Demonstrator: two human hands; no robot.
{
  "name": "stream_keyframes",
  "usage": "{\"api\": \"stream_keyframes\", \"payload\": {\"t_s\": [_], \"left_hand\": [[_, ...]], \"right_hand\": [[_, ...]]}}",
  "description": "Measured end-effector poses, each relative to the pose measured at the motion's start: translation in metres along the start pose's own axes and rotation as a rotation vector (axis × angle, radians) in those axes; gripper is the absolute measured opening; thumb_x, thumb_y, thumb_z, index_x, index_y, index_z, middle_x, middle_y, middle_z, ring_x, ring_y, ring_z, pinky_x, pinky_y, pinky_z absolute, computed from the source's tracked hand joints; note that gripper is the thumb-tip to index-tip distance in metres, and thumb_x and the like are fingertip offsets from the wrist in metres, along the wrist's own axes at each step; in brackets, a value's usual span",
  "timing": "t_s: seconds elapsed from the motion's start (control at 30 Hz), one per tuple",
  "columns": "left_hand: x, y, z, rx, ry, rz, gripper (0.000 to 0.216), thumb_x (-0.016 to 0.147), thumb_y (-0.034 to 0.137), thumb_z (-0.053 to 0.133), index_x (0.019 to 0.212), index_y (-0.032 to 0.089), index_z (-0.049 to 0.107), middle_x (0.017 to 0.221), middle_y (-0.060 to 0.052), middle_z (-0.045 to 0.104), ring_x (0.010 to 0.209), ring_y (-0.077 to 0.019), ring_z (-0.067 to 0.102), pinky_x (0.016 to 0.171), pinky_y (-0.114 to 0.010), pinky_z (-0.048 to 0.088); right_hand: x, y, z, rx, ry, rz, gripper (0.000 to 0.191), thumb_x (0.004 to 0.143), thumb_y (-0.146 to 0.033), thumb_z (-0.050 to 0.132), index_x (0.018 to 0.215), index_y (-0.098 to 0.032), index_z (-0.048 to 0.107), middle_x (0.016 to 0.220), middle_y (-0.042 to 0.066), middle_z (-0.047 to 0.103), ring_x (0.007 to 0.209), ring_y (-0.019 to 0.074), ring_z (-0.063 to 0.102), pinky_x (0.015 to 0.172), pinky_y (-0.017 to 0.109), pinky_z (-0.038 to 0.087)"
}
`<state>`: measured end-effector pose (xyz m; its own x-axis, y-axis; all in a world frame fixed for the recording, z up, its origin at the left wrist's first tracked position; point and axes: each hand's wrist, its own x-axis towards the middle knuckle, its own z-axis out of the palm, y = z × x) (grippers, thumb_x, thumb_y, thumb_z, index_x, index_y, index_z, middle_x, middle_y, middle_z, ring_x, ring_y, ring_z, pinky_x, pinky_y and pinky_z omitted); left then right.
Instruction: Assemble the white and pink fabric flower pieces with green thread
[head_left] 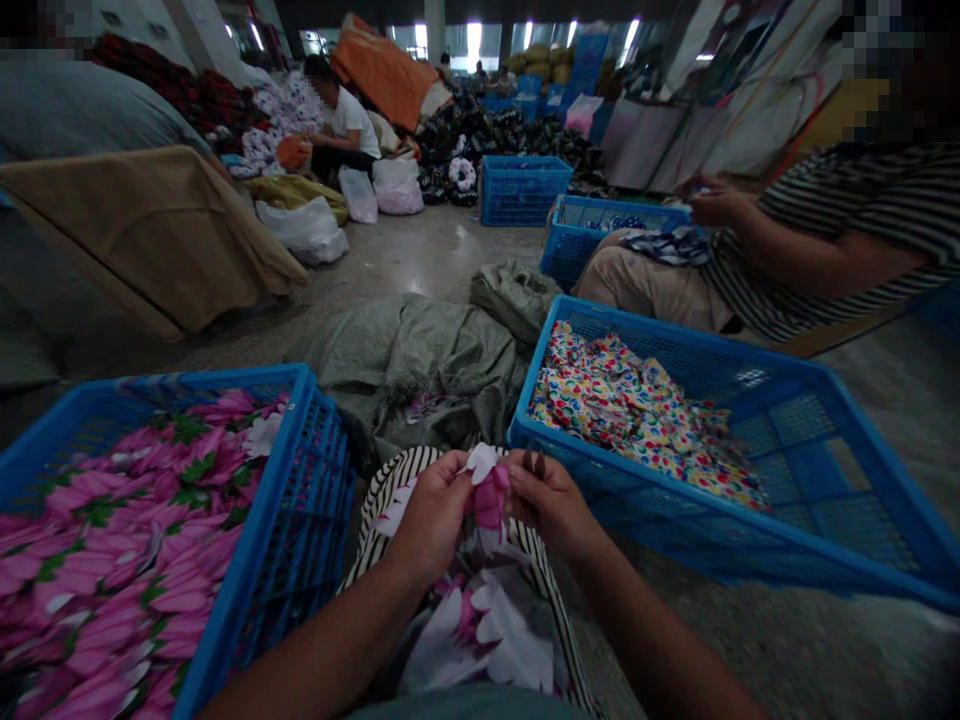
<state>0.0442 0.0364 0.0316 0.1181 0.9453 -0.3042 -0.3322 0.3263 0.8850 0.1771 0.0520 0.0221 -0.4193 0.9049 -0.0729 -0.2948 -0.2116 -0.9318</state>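
In the head view, my left hand [440,508] pinches one side of a pink and white petal-shaped fabric piece [491,497]. My right hand [551,498] is closed on its other side. A small dark object [535,463] shows at the right fingers; I cannot tell what it is. Below the hands, white and pink scalloped fabric pieces [480,630] lie over my lap on a black-and-white striped cloth [375,500]. To the left, a blue crate [300,430] is filled with pink fabric pieces [150,520] with green leafy parts.
A second blue crate [847,420] on the right holds colourful printed fabric [630,410]. Grey-green sacks [420,350] lie ahead. A person in a striped top [847,220] sits at the right, handling cloth. A brown-covered block [142,230] stands at the left; another person [349,125] sits farther back.
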Motion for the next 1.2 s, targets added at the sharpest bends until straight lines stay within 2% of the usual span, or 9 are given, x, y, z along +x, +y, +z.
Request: {"api": "stream_keyframes", "payload": {"t_s": [0.1, 0.23, 0.33, 0.47, 0.6, 0.73, 0.87, 1.07, 1.2], "left_hand": [[0.001, -0.003, 0.005, 0.116, 0.059, 0.099, 0.015, 0.077, 0.031, 0.055, 0.081, 0.017, 0.054, 0.066, 0.002, 0.054, 0.059, -0.0121, 0.05, 0.055, -0.022, 0.039], [0.003, -0.004, 0.011, 0.397, 0.179, 0.364, 0.004, 0.078, 0.022, 0.052, 0.077, 0.018, 0.052, 0.071, 0.002, 0.055, 0.068, -0.0136, 0.052, 0.061, -0.023, 0.04], [0.005, -0.002, 0.01, 0.535, 0.22, 0.459, 0.006, 0.081, 0.021, 0.048, 0.077, 0.018, 0.052, 0.074, 0.0, 0.057, 0.07, -0.0139, 0.053, 0.064, -0.024, 0.04], [0.01, 0.008, -0.002, 0.625, 0.202, 0.442, 0.011, 0.081, 0.017, 0.046, 0.082, 0.018, 0.057, 0.077, -0.001, 0.057, 0.073, -0.0156, 0.053, 0.068, -0.026, 0.039], [0.016, 0.019, -0.015, 0.562, 0.12, 0.299, 0.016, 0.079, 0.021, 0.05, 0.065, 0.017, 0.057, 0.064, 0.0, 0.054, 0.064, -0.0151, 0.05, 0.062, -0.025, 0.038], [0.017, 0.035, -0.013, -0.215, -0.021, -0.157, 0.011, 0.081, 0.021, 0.053, 0.073, 0.015, 0.057, 0.062, 0.0, 0.059, 0.057, -0.0114, 0.055, 0.061, -0.024, 0.043], [0.011, 0.05, -0.006, -0.697, -0.159, -0.3, 0.023, 0.089, 0.021, 0.042, 0.078, 0.013, 0.061, 0.072, -0.003, 0.067, 0.069, -0.0119, 0.063, 0.073, -0.025, 0.047], [-0.006, 0.044, -0.004, -0.736, -0.515, -0.405, 0.053, 0.088, 0.049, 0.033, 0.08, 0.008, 0.066, 0.049, -0.004, 0.062, 0.046, -0.0128, 0.059, 0.058, -0.024, 0.048], [-0.012, 0.065, -0.035, -0.58, -0.334, -0.309, 0.048, 0.085, 0.051, 0.038, 0.075, 0.011, 0.062, 0.052, -0.003, 0.062, 0.046, -0.0137, 0.06, 0.051, -0.023, 0.047]], "right_hand": [[0.002, 0.003, 0.008, -0.045, 0.1, -0.082, 0.024, 0.074, -0.039, 0.058, 0.067, -0.019, 0.046, 0.052, -0.008, 0.039, 0.039, 0.005, 0.027, 0.038, 0.018, 0.021], [0.006, 0.007, 0.027, -0.238, 0.337, -0.178, 0.025, 0.061, -0.021, 0.067, 0.079, -0.019, 0.05, 0.065, -0.006, 0.047, 0.055, 0.0086, 0.042, 0.051, 0.019, 0.036], [0.011, 0.01, 0.032, -0.131, 0.456, -0.118, 0.019, 0.069, -0.031, 0.062, 0.081, -0.017, 0.054, 0.067, -0.003, 0.053, 0.06, 0.0117, 0.049, 0.059, 0.023, 0.042], [0.014, 0.006, 0.026, 0.112, 0.586, -0.082, 0.028, 0.067, -0.041, 0.067, 0.073, -0.017, 0.054, 0.057, -0.005, 0.05, 0.049, 0.0094, 0.045, 0.047, 0.021, 0.039], [0.008, -0.006, 0.023, 0.339, 0.439, 0.023, 0.034, 0.063, -0.041, 0.073, 0.065, -0.018, 0.049, 0.047, -0.009, 0.042, 0.035, 0.0043, 0.033, 0.033, 0.016, 0.028], [0.005, -0.009, 0.023, 0.611, 0.306, 0.163, 0.033, 0.061, -0.035, 0.076, 0.063, -0.018, 0.048, 0.038, -0.012, 0.036, 0.027, 0.001, 0.018, 0.027, 0.013, 0.021], [0.007, 0.001, 0.021, 0.809, 0.132, 0.245, 0.032, 0.061, -0.034, 0.076, 0.057, -0.017, 0.05, 0.033, -0.012, 0.033, 0.027, 0.0, 0.011, 0.025, 0.012, 0.021], [0.007, 0.008, 0.031, 0.741, -0.038, 0.261, 0.042, 0.068, -0.044, 0.069, 0.048, -0.017, 0.045, 0.028, -0.012, 0.021, 0.026, 0.0013, 0.009, 0.024, 0.013, 0.02], [0.01, 0.005, 0.035, 0.535, -0.025, 0.288, 0.028, 0.073, -0.036, 0.067, 0.06, -0.017, 0.051, 0.037, -0.011, 0.029, 0.03, 0.0019, 0.014, 0.027, 0.012, 0.022]]}}
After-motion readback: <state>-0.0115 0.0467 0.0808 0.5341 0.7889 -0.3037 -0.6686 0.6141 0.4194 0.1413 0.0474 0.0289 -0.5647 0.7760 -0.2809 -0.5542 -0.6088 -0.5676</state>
